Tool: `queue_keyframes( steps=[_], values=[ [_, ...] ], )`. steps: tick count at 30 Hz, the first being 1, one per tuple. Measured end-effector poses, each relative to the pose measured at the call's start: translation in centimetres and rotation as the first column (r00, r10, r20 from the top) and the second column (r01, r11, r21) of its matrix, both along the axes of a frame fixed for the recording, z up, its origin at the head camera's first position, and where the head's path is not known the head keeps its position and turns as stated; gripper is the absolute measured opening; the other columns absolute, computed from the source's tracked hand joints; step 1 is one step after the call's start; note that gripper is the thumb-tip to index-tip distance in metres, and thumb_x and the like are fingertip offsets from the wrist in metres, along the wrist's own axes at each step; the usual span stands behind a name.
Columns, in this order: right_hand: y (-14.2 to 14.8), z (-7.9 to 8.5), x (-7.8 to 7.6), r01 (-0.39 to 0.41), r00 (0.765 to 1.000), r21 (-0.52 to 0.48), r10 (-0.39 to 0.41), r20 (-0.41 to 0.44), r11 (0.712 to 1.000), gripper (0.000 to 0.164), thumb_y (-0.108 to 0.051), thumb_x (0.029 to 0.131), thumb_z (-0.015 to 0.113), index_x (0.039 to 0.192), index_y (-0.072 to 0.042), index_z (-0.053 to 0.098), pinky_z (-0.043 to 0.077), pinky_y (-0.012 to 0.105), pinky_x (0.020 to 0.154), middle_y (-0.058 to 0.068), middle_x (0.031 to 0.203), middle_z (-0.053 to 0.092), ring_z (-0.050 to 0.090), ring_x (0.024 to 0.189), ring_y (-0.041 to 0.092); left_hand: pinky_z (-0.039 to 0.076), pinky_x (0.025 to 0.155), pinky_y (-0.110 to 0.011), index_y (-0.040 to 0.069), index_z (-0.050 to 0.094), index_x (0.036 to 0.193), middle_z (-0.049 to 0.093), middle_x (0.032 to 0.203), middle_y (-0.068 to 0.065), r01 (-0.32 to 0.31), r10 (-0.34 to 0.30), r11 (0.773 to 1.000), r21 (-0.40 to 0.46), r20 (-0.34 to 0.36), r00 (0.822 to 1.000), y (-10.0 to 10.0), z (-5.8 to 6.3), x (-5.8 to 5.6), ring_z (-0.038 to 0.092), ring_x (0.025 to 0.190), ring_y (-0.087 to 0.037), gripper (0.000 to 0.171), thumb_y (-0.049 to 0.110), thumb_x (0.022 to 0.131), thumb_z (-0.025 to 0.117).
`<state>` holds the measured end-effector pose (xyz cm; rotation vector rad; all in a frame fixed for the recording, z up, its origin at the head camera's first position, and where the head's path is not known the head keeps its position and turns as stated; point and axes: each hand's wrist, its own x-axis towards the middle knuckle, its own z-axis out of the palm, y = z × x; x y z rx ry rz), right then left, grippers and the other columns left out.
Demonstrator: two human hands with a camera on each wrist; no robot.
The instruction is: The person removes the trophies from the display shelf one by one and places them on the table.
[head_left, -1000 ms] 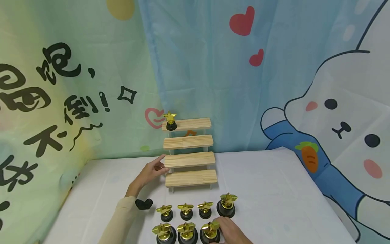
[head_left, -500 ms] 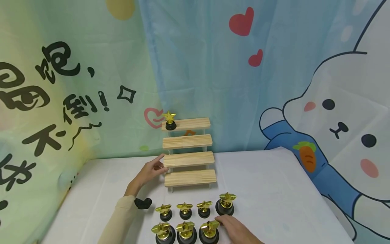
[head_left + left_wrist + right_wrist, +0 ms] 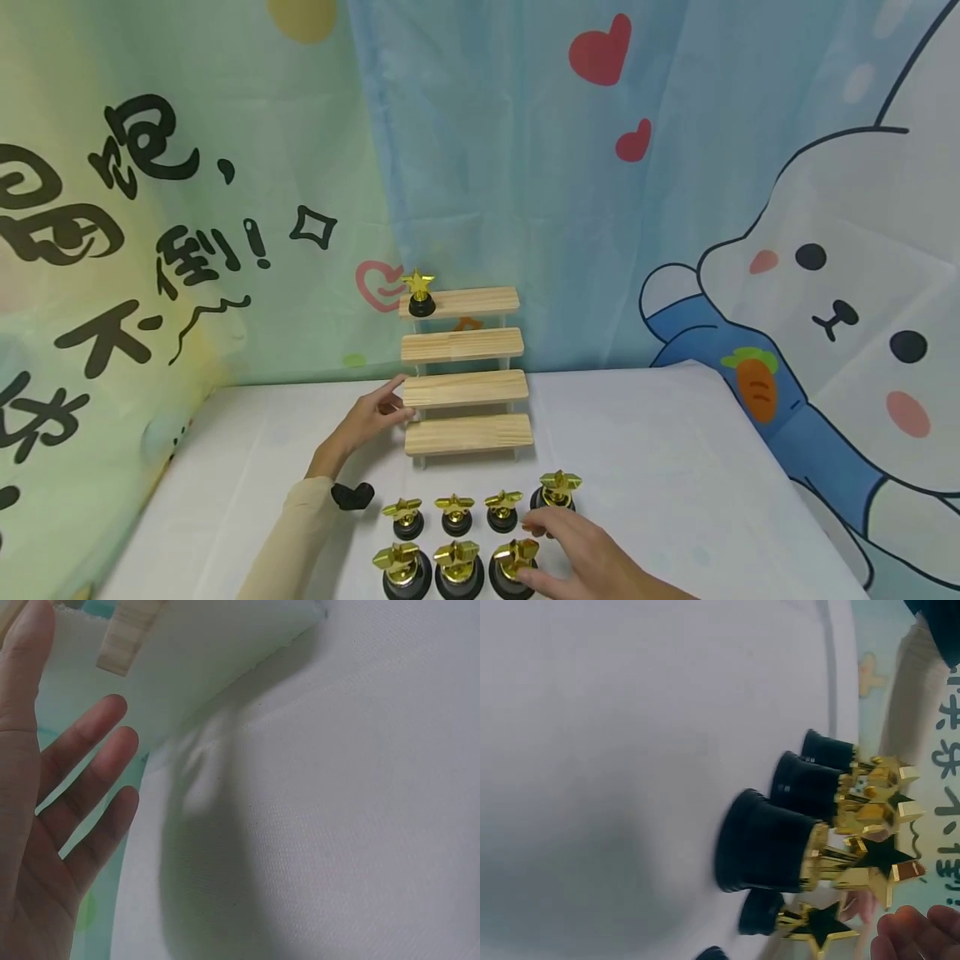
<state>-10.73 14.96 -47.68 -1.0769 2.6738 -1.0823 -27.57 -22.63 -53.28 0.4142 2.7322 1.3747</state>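
A four-tier wooden display stand stands upright at the back of the table. My left hand holds its left side, index fingertip and thumb at one shelf's end; the other fingers spread loosely in the left wrist view. On the top shelf's left end stands a small gold star trophy with a black base. My right hand hovers with parted fingers around the front-right large trophy, thumb overlapping its edge. Its fingertips show beside the gold stars in the right wrist view.
Two large trophies stand left of that one in the front row. Behind are three small trophies and a large trophy, partly hidden by the right hand. A printed curtain hangs behind the white table.
My right hand has drawn back from the front-right trophy, then come forward and left over it with thumb and fingers parted. The left hand, stand and trophies keep their places.
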Motion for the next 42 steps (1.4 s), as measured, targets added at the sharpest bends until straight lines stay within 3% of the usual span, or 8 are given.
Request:
queue_keyframes(
  steps=[6, 13, 18, 22, 28, 33, 36, 42],
  values=[
    [-1.0, 1.0, -0.9, -0.069, 0.983, -0.075, 0.055, -0.177, 0.995, 0.034, -0.032, 0.09, 0.07, 0.12, -0.021, 0.058, 0.053, 0.023, 0.074, -0.011, 0.105, 0.062, 0.059, 0.091, 0.0, 0.05, 0.078, -0.027, 0.012, 0.035, 0.151, 0.068, 0.102, -0.009, -0.001, 0.001, 1.0, -0.006, 0.006, 1.0, 0.0, 0.0, -0.2, 0.062, 0.087, -0.012, 0.075, 0.033, 0.089, 0.07],
    [-1.6, 2.0, -2.3, -0.114, 0.957, -0.089, 0.085, -0.276, 0.989, 0.034, -0.033, 0.091, 0.069, 0.12, -0.018, 0.059, 0.054, 0.024, 0.075, -0.009, 0.105, 0.063, 0.062, 0.091, 0.003, 0.049, 0.078, -0.028, 0.012, 0.035, 0.151, 0.068, 0.101, -0.008, -0.008, 0.008, 1.0, -0.009, 0.016, 1.0, 0.0, -0.1, -0.2, 0.061, 0.086, -0.013, 0.074, 0.032, 0.09, 0.07],
    [-1.7, 3.1, -4.3, -0.099, 0.981, -0.022, 0.094, -0.168, 0.995, 0.039, -0.038, 0.093, 0.065, 0.124, -0.014, 0.058, 0.054, 0.028, 0.079, -0.005, 0.109, 0.065, 0.063, 0.096, 0.008, 0.049, 0.077, -0.027, 0.016, 0.035, 0.151, 0.067, 0.101, -0.008, -0.005, 0.005, 1.0, -0.001, 0.009, 1.0, 0.1, 0.1, -0.3, 0.061, 0.085, -0.012, 0.073, 0.034, 0.09, 0.07],
    [-1.8, 4.3, -6.8, -0.033, 0.997, 0.045, 0.037, -0.074, 0.998, 0.046, -0.043, 0.093, 0.063, 0.128, -0.013, 0.057, 0.053, 0.031, 0.083, -0.001, 0.114, 0.064, 0.063, 0.101, 0.012, 0.049, 0.076, -0.026, 0.017, 0.036, 0.151, 0.068, 0.101, -0.008, -0.007, 0.007, 1.0, 0.006, 0.004, 1.0, 0.1, 0.2, -0.2, 0.062, 0.085, -0.012, 0.073, 0.035, 0.089, 0.07],
    [-2.1, 6.7, -11.6, 0.096, 0.993, 0.056, -0.091, -0.076, 0.994, 0.053, -0.039, 0.092, 0.066, 0.133, -0.008, 0.054, 0.052, 0.04, 0.088, 0.01, 0.122, 0.062, 0.062, 0.108, 0.026, 0.05, 0.078, -0.029, 0.012, 0.035, 0.151, 0.068, 0.101, -0.009, -0.008, 0.008, 1.0, -0.006, 0.017, 1.0, 0.0, 0.2, -0.1, 0.063, 0.089, -0.016, 0.075, 0.033, 0.089, 0.07],
    [-2.4, 7.2, -15.6, 0.153, 0.988, 0.026, -0.152, -0.029, 0.988, 0.054, -0.036, 0.094, 0.063, 0.136, -0.004, 0.051, 0.051, 0.044, 0.09, 0.017, 0.127, 0.06, 0.06, 0.111, 0.032, 0.05, 0.078, -0.03, 0.014, 0.035, 0.151, 0.067, 0.102, -0.008, -0.024, 0.024, 1.0, 0.001, 0.024, 0.999, -0.1, 0.3, -0.2, 0.062, 0.087, -0.014, 0.074, 0.033, 0.089, 0.071],
    [-2.5, 7.1, -16.8, 0.169, 0.986, 0.008, -0.169, 0.003, 0.986, 0.056, -0.038, 0.095, 0.062, 0.136, -0.003, 0.05, 0.05, 0.046, 0.09, 0.019, 0.126, 0.06, 0.06, 0.111, 0.034, 0.05, 0.078, -0.029, 0.016, 0.036, 0.151, 0.067, 0.102, -0.009, -0.026, 0.026, 1.0, 0.005, 0.025, 0.999, 0.0, 0.3, -0.2, 0.062, 0.088, -0.013, 0.074, 0.034, 0.088, 0.071],
    [-2.8, 6.8, -17.3, 0.178, 0.984, 0.014, -0.178, -0.013, 0.984, 0.056, -0.039, 0.094, 0.063, 0.136, -0.003, 0.052, 0.051, 0.045, 0.089, 0.016, 0.124, 0.061, 0.061, 0.109, 0.03, 0.051, 0.078, -0.029, 0.016, 0.037, 0.151, 0.068, 0.101, -0.009, -0.034, 0.034, 0.999, 0.005, 0.023, 0.999, 0.2, 0.1, -0.1, 0.063, 0.088, -0.014, 0.074, 0.035, 0.088, 0.072]
  ],
)
